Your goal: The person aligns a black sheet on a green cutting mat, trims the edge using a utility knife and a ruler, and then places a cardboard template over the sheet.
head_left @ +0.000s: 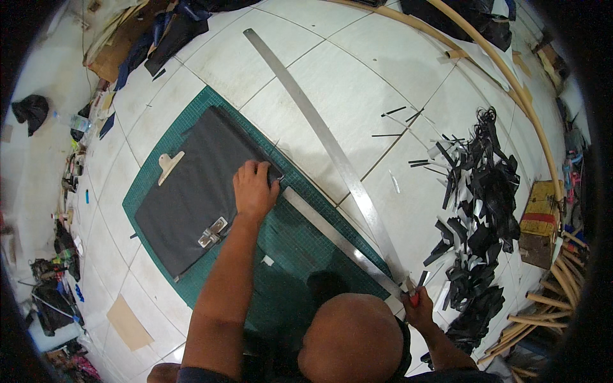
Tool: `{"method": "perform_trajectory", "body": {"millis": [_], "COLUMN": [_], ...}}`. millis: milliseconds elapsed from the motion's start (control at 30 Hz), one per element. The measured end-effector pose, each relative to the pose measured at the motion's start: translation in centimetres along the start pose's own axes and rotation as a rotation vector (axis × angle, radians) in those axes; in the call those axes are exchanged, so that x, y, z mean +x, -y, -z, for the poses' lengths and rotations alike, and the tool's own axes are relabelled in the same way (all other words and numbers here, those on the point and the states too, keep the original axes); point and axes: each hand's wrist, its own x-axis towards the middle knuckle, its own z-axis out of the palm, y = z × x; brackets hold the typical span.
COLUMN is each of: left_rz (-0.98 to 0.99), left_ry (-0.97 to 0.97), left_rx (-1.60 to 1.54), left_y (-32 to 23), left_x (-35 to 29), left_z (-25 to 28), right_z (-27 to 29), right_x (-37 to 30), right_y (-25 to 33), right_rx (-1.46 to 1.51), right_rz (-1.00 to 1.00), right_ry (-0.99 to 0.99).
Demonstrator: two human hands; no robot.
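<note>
A thick black sheet stack (191, 185) lies on a green cutting mat (255, 300). A cream bulldog clip (169, 166) grips its far left edge, and a silver metal clip (212, 232) its near edge. My left hand (255, 190) is closed over the stack's right corner, fingers bent at the edge. At lower right, my right hand (418, 311) is closed around a small red-handled tool (414, 298), its kind unclear. The hand is beside the near end of a short steel ruler (341, 241) lying on the mat. A longer steel ruler (313, 121) rests on the tiles, reaching toward that hand.
Black and white scraps (476, 210) are heaped on the right, with loose strips around them. Bent cane-like poles (530, 102) curve along the far right, near a yellow-and-brown box (541, 220). A tan card piece (129, 322) lies at lower left; clutter lines the left wall.
</note>
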Motion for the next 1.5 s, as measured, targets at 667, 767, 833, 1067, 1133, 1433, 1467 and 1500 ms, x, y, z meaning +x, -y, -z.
{"method": "perform_trajectory", "body": {"millis": [667, 767, 833, 1067, 1133, 1433, 1467, 1500], "left_rz": [-0.083, -0.096, -0.105, -0.142, -0.142, -0.047, 0.044, 0.131], "left_ry": [0.000, -0.009, -0.010, 0.060, 0.068, -0.006, -0.053, -0.100], "left_rx": [-0.016, -0.007, -0.007, -0.044, -0.056, -0.252, -0.347, -0.448], "left_y": [0.1, 0.1, 0.1, 0.9, 0.8, 1.9, 3.4, 4.5], "left_x": [-0.1, 0.0, -0.1, 0.1, 0.0, 0.2, 0.1, 0.0], "left_z": [1.3, 1.4, 1.5, 2.2, 2.1, 2.0, 1.6, 1.1], "right_z": [-2.0, -2.4, -2.5, -1.7, -2.1, -7.2, -8.0, -8.8], "right_x": [2.1, 2.3, 2.3, 1.7, 1.8, 5.4, 6.2, 7.3], "right_y": [4.0, 4.4, 4.3, 3.0, 3.6, 8.8, 10.7, 12.7], "right_rx": [-0.016, 0.003, 0.004, -0.020, -0.015, 0.085, 0.106, 0.122], "right_rz": [0.005, 0.010, -0.003, -0.012, -0.034, 0.025, 0.060, 0.093], "right_ry": [0.121, 0.100, 0.104, 0.105, 0.125, 0.101, 0.112, 0.117]}}
